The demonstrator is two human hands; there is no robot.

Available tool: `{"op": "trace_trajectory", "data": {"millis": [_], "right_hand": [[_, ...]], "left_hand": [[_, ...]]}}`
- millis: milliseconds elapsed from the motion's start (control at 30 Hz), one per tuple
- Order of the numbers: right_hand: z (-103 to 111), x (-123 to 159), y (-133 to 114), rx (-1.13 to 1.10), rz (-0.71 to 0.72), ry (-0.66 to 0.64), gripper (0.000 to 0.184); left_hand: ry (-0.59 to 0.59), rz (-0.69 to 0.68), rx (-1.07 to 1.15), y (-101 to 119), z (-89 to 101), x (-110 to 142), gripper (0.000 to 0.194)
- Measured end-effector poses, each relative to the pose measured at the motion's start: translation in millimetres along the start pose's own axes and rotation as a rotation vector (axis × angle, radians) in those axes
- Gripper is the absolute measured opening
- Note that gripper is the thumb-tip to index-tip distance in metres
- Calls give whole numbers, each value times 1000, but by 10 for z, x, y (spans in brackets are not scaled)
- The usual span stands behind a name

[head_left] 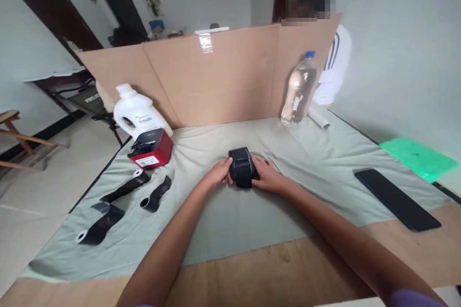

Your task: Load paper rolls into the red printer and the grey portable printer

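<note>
Two hands, left (221, 171) and right (271, 177), fingers clasped around a black device (241, 167), roomy cloth (230, 225) about, cardboard wall (216, 81) well beyond

LH (222, 171) & RH (268, 175) curled inwd.

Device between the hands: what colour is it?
Black. The device shows best in the head view, the only one here.

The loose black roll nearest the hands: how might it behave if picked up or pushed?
The black roll would probably flop, since its unwound tail bends in a curve. Its round coil might roll if pushed, though the tail could drag on the wrinkled cloth.
</note>
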State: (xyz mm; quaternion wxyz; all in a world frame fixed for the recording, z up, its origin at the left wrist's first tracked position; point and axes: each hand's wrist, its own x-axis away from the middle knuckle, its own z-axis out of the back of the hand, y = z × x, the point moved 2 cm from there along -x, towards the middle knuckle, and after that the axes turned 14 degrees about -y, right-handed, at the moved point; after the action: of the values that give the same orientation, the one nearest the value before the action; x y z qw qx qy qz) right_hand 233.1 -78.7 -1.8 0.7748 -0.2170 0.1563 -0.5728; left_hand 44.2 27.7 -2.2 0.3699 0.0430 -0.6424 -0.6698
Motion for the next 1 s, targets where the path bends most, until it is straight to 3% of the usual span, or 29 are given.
{"op": "trace_trajectory", "data": {"millis": [200, 400, 533, 700, 867, 1000], "right_hand": [[690, 257, 773, -84, -90, 169, 67], [911, 729, 1588, -288, -251, 437, 72], [991, 896, 1920, -399, -270, 588, 71], [1032, 1003, 2167, -396, -305, 667, 70], [1029, 1060, 2342, -321, -415, 659, 73], [1047, 1070, 2369, -408, -385, 656, 68]], "left_hand": [[15, -104, -105, 742, -469, -886, 40], [-53, -144, -112, 1285, -1073, -1735, 37], [-98, -140, -75, 1425, -1355, -2030, 43], [-126, -133, -62, 1456, -1595, -2280, 48], [-133, -139, -103, 1449, -1779, -2470, 45], [-126, -153, -114, 1421, -1845, -2401, 40]]}}
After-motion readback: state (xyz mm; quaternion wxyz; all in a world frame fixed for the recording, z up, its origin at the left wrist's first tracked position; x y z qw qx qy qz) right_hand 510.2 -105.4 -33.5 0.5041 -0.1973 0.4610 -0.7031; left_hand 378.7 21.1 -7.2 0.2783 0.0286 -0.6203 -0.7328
